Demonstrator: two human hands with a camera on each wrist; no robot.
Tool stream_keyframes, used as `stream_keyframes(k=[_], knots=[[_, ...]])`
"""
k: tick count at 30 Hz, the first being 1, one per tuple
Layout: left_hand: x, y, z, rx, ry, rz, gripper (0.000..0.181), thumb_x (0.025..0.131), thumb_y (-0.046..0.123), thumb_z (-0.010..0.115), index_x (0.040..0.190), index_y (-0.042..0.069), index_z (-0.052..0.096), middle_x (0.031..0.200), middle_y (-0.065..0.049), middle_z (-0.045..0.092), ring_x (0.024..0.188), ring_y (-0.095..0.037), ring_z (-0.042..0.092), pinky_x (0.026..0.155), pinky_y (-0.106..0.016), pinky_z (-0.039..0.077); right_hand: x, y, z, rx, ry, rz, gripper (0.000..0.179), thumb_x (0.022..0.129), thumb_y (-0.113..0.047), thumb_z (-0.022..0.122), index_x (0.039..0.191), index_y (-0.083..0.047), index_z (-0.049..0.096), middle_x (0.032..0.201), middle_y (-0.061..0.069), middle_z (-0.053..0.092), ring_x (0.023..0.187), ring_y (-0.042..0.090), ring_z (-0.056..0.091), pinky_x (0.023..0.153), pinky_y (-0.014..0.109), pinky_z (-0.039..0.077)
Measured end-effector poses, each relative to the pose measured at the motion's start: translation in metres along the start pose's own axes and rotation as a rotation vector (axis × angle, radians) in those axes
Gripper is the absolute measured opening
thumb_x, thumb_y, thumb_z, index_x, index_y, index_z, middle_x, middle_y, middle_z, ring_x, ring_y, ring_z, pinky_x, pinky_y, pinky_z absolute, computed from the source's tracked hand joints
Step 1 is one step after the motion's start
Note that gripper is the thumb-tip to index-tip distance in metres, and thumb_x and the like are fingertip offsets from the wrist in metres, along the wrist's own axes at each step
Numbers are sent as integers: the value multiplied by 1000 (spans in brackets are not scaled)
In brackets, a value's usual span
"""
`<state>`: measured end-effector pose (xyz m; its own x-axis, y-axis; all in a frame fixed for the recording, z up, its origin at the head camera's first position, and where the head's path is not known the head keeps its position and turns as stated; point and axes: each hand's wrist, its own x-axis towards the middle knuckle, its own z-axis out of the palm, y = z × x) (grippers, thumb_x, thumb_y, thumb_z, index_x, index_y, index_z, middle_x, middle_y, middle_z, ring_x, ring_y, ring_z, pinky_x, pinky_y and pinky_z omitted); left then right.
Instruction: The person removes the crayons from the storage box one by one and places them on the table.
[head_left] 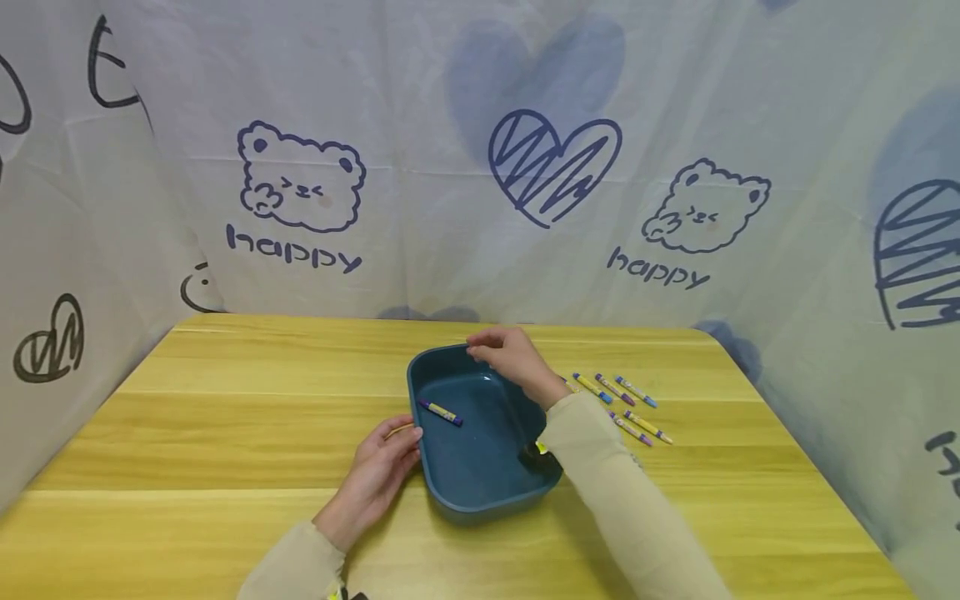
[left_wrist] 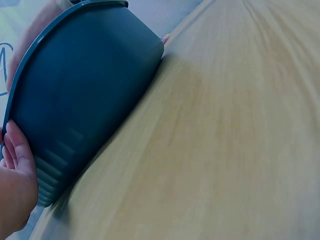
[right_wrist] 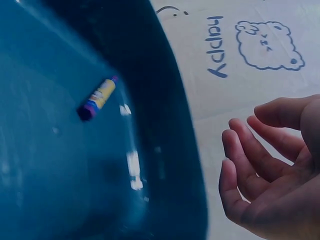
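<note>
A deep teal plastic bin (head_left: 480, 450) stands on the table. One dark purple crayon with a yellow wrapper (head_left: 442, 413) lies inside it, near the left wall; it also shows in the right wrist view (right_wrist: 98, 98). My left hand (head_left: 381, 467) touches the bin's left side, its fingertips right at the rim; in the left wrist view, fingers (left_wrist: 20, 145) lie against the outer wall. Above the far rim is my right hand (head_left: 512, 358). Its fingers (right_wrist: 245, 165) are loosely bent, with nothing between them in the right wrist view.
Several crayons (head_left: 632, 392) with yellow or pale wrappers lie on the wooden table (head_left: 247, 433) right of the bin, partly behind the right forearm. A dark object (head_left: 534, 455) shows at the right sleeve, over the bin. A printed cloth (head_left: 420, 192) hangs behind the table.
</note>
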<state>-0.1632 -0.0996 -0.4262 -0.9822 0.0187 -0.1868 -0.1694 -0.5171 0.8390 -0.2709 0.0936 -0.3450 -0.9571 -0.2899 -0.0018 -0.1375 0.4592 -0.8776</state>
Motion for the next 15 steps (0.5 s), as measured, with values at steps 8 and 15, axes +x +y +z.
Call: stream_keyframes(k=[8,15], knots=[[0,1,0,-1,1,-1,23,94,-5,53,116,-4,47,90,-3,60,77,-10,57,71,-20,50,9,11,24,-9,-43,50,28,96,-10,60,120,3,64,115,15,65,101,28,63,89,39,51],[1,1,0,10,11,-5,23,95,-4,53,117,-4,46,90,-3,60,77,-10,57,71,-20,50,15,17,40,3,-47,129,23,93,-12,64,111,2,69,106,12,68,95,28,66,86,38,52]])
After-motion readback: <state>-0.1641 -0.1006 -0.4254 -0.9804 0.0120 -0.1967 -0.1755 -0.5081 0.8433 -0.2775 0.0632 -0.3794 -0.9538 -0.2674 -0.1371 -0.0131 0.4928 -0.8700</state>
